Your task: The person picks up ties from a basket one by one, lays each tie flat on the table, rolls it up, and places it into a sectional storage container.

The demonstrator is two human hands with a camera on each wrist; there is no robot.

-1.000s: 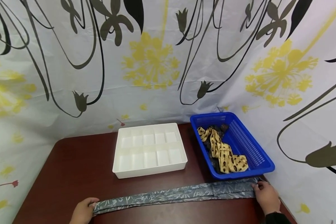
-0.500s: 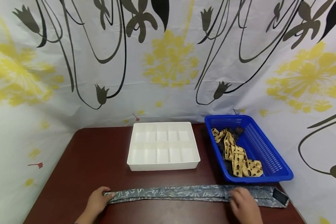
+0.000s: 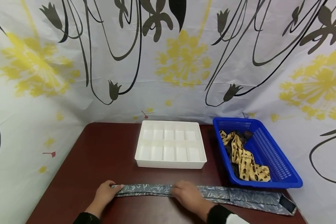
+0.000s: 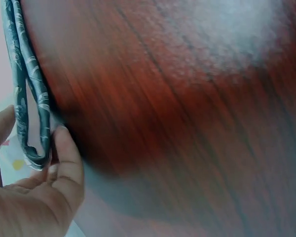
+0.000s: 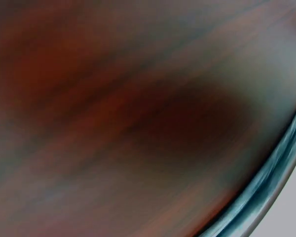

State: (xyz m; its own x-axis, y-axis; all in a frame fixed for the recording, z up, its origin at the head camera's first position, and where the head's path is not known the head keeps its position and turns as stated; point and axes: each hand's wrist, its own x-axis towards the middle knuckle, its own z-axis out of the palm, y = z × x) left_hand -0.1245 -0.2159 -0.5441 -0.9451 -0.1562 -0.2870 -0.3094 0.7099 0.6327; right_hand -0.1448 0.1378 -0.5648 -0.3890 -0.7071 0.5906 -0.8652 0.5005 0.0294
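Observation:
A grey-blue necktie [image 3: 145,189] with a pale leaf pattern lies folded lengthwise across the front of the table. At its left end my left hand [image 3: 105,194] holds the fold between thumb and fingers; in the left wrist view the looped end of the necktie [image 4: 37,158] sits between them. My right hand [image 3: 188,196] is over the middle of the necktie, knuckles up, its fingertips hidden, so I cannot tell whether it grips the cloth. The right wrist view is blurred, with only table and a strip of necktie [image 5: 266,185] showing.
A white divided tray [image 3: 170,165] stands behind the necktie on the dark red table [image 3: 106,149]. To its right, a blue plastic basket [image 3: 280,152] holds a yellow patterned necktie [image 3: 246,163] and something dark. Floral-patterned sheeting [image 3: 156,102] hangs behind and beside the table.
My right hand has left the necktie's right end and moved left to its middle. The dark-tipped right end now lies uncovered. My left hand stays at the left end; the view has shifted left.

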